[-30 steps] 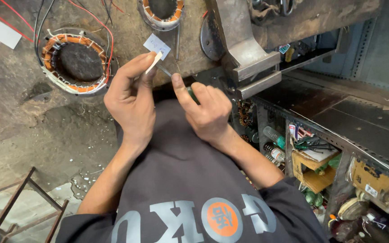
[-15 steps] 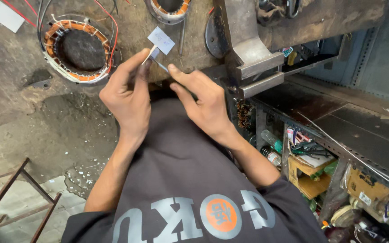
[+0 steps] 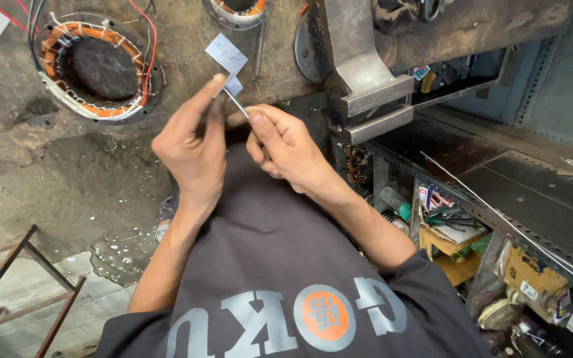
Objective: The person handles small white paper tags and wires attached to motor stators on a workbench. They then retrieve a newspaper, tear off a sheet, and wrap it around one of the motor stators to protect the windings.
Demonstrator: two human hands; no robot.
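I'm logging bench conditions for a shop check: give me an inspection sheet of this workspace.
Surface: worn, dirty workbench.
Job's things: small white slip and thin metal piece, pinched between left hand and right hand.
Clutter: paper tag, wound stator, second stator, bench vise.
Grippers: both hands closed on the pieces.
Cables: red and black leads at the stator.
Surroundings: cluttered shelves, rusty frame.

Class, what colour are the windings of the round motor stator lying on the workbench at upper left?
Orange windings, tied with white lacing; head view.
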